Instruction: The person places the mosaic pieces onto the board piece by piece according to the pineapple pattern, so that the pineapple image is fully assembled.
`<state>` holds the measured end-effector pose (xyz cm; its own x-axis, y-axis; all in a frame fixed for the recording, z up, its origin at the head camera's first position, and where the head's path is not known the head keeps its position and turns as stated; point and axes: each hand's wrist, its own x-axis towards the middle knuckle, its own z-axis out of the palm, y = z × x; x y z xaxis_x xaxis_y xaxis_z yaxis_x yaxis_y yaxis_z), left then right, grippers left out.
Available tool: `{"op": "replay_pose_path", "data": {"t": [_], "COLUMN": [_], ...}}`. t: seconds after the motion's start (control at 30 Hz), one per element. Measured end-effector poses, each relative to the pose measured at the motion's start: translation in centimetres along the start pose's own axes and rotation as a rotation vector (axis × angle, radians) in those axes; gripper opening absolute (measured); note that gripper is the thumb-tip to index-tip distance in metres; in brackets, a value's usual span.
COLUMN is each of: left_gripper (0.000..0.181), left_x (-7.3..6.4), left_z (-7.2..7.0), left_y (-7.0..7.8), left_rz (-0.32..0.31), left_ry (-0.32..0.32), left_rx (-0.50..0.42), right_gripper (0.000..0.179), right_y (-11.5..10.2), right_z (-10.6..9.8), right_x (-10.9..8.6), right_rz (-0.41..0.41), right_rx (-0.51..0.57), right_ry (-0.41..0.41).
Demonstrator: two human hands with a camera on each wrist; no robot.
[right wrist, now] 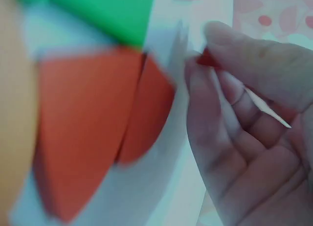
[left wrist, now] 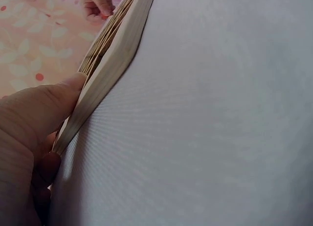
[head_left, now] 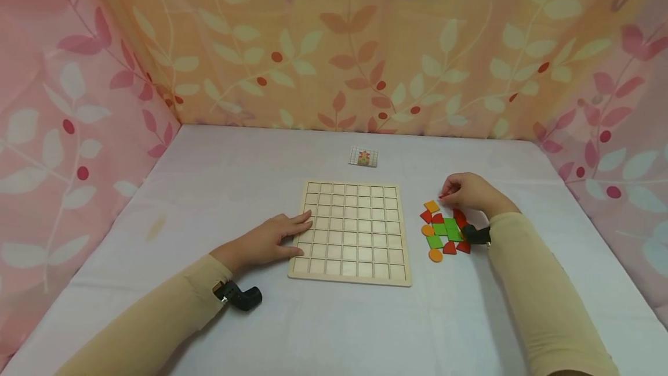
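Note:
A square wooden grid board lies flat on the table. My left hand rests on its left edge with the fingers spread. In the left wrist view the thumb touches the board's side. Between thumb and index finger, my right hand pinches a small red piece, mostly covered by the fingertips. Below that hand lies a group of flat pieces: green squares, red quarter-round pieces, orange circles and an orange square.
A small card with a picture on a grid lies beyond the board. White cloth covers the table. Flower-patterned curtains stand at the back and both sides. Each wrist wears a black camera.

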<state>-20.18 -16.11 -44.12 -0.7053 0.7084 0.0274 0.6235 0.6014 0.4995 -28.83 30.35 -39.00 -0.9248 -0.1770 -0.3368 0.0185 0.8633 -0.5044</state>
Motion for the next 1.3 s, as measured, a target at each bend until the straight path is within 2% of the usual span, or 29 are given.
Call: {"op": "replay_pose_path", "data": {"t": [0.1,0.23,0.43,0.7,0.93,1.1,1.3], "left_gripper": [0.066,0.066,0.067,0.066,0.077,0.071,0.076], "left_x": [0.1,0.1,0.1,0.1,-0.1,-0.2,-0.2], "left_z": [-0.1,-0.1,-0.3,-0.4,-0.5,-0.6,-0.6], "left_y": [0.1,0.2,0.3,0.7,0.6,0.4,0.3], "left_rz": [-0.008,-0.028,-0.043,-0.045,-0.003,0.039,0.043], "left_ry": [-0.009,-0.031,-0.044,-0.055,-0.055,-0.055,-0.074], "left_rx": [-0.01,-0.016,-0.006,0.004,0.001,0.026,0.035], "right_gripper": [0.016,0.016,0.014,0.009,0.006,0.004,0.007], "right_y": [-1.1,-3.0,-5.9,-9.7,-12.4,-13.6,-14.7], "right_z": [0.0,0.0,0.8,2.9,5.0,6.4,7.3], "right_x": [0.2,0.6,1.5,2.9,4.2,5.2,5.9], "right_rz": [0.003,-0.036,-0.067,-0.225,-0.298,-0.34,-0.349], "right_rx": [0.028,0.048,0.11,0.15,0.192,0.158,0.069], "right_ry": [0.042,0.064,0.043,0.042,0.022,0.001,0.001]}}
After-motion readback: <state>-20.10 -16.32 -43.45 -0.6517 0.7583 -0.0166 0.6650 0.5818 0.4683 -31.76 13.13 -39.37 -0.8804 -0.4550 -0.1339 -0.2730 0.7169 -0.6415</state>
